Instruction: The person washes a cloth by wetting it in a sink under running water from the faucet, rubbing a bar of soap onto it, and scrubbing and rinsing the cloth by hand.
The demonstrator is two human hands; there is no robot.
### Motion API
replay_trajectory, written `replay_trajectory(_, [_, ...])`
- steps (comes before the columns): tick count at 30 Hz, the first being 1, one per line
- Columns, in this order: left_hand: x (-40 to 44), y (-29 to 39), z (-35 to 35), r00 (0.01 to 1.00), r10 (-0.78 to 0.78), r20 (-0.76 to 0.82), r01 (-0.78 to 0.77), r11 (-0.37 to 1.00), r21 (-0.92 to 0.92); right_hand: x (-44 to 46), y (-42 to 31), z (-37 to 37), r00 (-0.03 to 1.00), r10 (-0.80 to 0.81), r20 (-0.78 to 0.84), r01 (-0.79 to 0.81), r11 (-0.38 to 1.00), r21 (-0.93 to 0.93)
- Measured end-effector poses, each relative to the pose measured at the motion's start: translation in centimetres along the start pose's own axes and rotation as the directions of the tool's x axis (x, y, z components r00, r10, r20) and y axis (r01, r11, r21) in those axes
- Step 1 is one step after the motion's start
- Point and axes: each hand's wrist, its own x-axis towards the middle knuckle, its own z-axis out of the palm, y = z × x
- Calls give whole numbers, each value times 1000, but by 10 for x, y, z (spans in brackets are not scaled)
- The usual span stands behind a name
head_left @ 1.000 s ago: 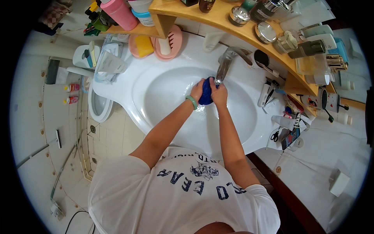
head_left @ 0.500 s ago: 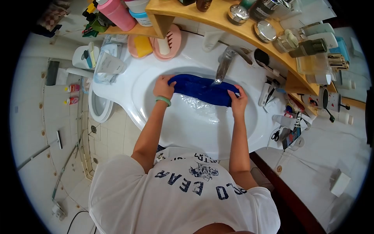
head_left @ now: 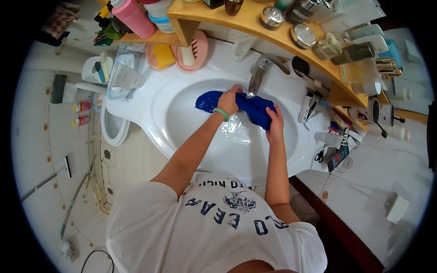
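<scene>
A wet blue cloth (head_left: 257,110) stretches across the upper part of the white sink (head_left: 200,154), under the metal faucet (head_left: 258,77). My left hand (head_left: 229,101), with a green bracelet at the wrist, is closed around the cloth near its middle. One end of the cloth hangs out to the left of that hand. At the cloth's right end, my right hand (head_left: 275,123) grips it between thumb and fingers. Water lies in the basin below the cloth.
Two pink soap dishes (head_left: 203,49) sit on the sink's back left. A wooden shelf (head_left: 218,12) with bottles and jars curves above the back edge. Scissors (head_left: 319,156) and a phone (head_left: 338,158) lie on the right rim. The toilet (head_left: 114,129) stands at the left.
My hands first spread apart with the cloth stretched between them. Since then my left hand has moved right to the cloth's middle, leaving its left end loose.
</scene>
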Motion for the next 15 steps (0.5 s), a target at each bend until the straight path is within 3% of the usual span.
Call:
replay_trajectory(1, [3,8,-10,999,-23,-42,20,997,-71,6,7,-15,998,-67,-9,62,957,-285])
replay_trajectory(2, [5,13,-19,1000,20,5,-20,995,-102,6,5,-22,1000,-10,-6,4,801,-599])
replay_trajectory(3, [5,20,-29,1000,24,1,-24,995,-96,8,3,-25,1000,-14,0,11,804,-595])
replay_trajectory(5, [0,35,-47,961,66,269,-70,998,3,1,-16,-13,975,-166,149,211,470,-857])
replay_trajectory(6, [-10,34,-49,937,196,291,-217,975,42,8,-37,0,964,-240,118,253,674,-694])
replay_trajectory(8, [-28,48,-62,910,188,369,-254,958,137,2,-84,29,988,-151,36,147,840,-522])
replay_trajectory(12, [-62,69,-79,913,190,361,-304,907,292,34,-110,51,975,-204,-89,143,880,-454])
replay_trajectory(13, [-69,74,-84,912,184,367,-300,908,292,45,-107,52,960,-273,-68,219,877,-428])
replay_trajectory(15, [-75,80,-96,912,113,395,-281,873,399,55,-103,49,979,-198,-41,170,916,-363])
